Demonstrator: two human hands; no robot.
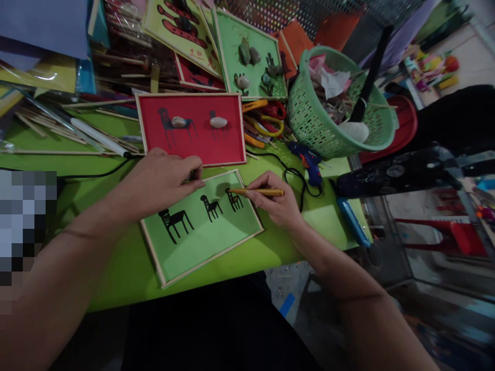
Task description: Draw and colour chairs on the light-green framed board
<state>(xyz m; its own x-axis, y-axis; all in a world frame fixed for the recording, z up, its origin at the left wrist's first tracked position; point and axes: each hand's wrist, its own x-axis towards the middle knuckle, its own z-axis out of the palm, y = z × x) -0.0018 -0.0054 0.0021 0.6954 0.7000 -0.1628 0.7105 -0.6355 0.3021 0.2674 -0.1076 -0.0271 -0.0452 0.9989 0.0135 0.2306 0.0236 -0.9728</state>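
A green picture board (209, 252) with a thin wooden frame lies tilted on the table, bearing black drawn chairs. My right hand (274, 201) grips a gold marker pen (270, 192), its tip at the back of the smallest chair (234, 201). Over the board's upper left edge is my left hand (166, 178), fingers curled together; what they hold, if anything, is hidden. Just beyond that hand lies a red framed board (193, 149) with two dark chairs, each with a pale stone (218, 122) on it.
A green basket (305, 113) with scraps stands at the back right. Near it are a blue glue gun (307, 159) with a black cord and several scissors (270, 126). Wooden sticks (42, 123) pile at the left. Another green framed board (228, 46) with stones leans behind.
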